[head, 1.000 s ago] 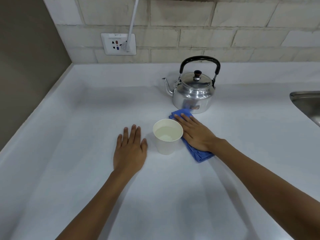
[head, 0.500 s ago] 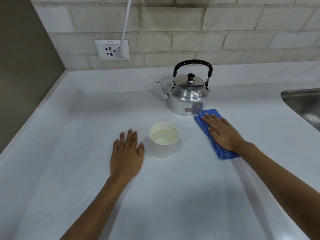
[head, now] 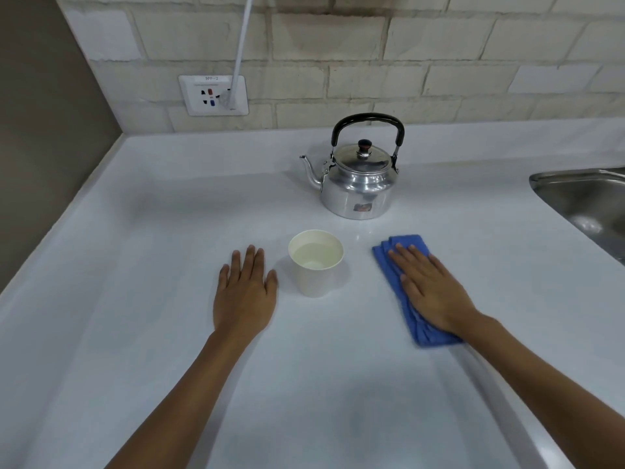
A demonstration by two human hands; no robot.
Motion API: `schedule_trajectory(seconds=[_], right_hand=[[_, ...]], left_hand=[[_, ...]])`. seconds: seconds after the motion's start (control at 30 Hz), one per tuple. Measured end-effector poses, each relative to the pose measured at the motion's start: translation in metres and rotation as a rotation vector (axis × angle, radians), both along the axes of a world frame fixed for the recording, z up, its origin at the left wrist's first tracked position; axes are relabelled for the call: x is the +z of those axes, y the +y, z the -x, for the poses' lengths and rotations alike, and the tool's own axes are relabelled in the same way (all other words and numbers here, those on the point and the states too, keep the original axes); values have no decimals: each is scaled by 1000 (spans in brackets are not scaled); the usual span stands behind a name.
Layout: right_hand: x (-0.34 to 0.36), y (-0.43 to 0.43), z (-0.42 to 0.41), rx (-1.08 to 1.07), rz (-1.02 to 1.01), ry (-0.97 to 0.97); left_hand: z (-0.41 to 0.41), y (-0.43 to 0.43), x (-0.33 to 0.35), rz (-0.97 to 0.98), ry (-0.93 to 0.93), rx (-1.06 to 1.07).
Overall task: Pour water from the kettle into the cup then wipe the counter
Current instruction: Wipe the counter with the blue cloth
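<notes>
A shiny metal kettle (head: 358, 184) with a black handle stands upright at the back of the white counter (head: 135, 248), spout to the left. In front of it is a white paper cup (head: 316, 264) with water inside. My right hand (head: 429, 289) lies flat on a folded blue cloth (head: 411, 306), pressing it to the counter to the right of the cup. My left hand (head: 245, 292) rests palm down on the counter just left of the cup, fingers spread, holding nothing.
A steel sink (head: 588, 204) is set into the counter at the right edge. On the brick wall behind, a white socket (head: 213, 95) has a white cord plugged in. A brown wall borders the counter on the left.
My right hand has slid the blue cloth from beside the cup out to the right and back toward me, away from the kettle. The left hand and the cup stayed put.
</notes>
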State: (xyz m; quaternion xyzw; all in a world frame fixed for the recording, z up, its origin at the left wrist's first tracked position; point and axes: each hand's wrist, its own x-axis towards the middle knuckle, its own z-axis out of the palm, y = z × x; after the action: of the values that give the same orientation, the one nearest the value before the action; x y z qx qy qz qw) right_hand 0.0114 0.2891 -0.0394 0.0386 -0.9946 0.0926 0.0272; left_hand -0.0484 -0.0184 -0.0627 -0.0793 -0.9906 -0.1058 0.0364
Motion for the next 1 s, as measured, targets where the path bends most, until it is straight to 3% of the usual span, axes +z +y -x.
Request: schedule_trajectory(seconds=[0.2, 0.57, 0.63, 0.77, 0.9, 1.0], right_hand=[[0, -1, 15, -182, -47, -47], [-3, -100, -77, 5, -41, 6], [-3, -98, -74, 21, 21, -8], [12, -71, -53, -50, 367, 44], [13, -26, -19, -165, 275, 57], [4, -9, 4, -201, 204, -10]], left_hand=[[1, 1, 1, -6, -1, -7], [0, 3, 3, -11, -5, 21], [-1, 2, 8, -103, -37, 17], [-21, -2, 29, -482, 56, 57], [-61, 12, 62, -717, 324, -22], [-90, 49, 79, -731, 326, -249]])
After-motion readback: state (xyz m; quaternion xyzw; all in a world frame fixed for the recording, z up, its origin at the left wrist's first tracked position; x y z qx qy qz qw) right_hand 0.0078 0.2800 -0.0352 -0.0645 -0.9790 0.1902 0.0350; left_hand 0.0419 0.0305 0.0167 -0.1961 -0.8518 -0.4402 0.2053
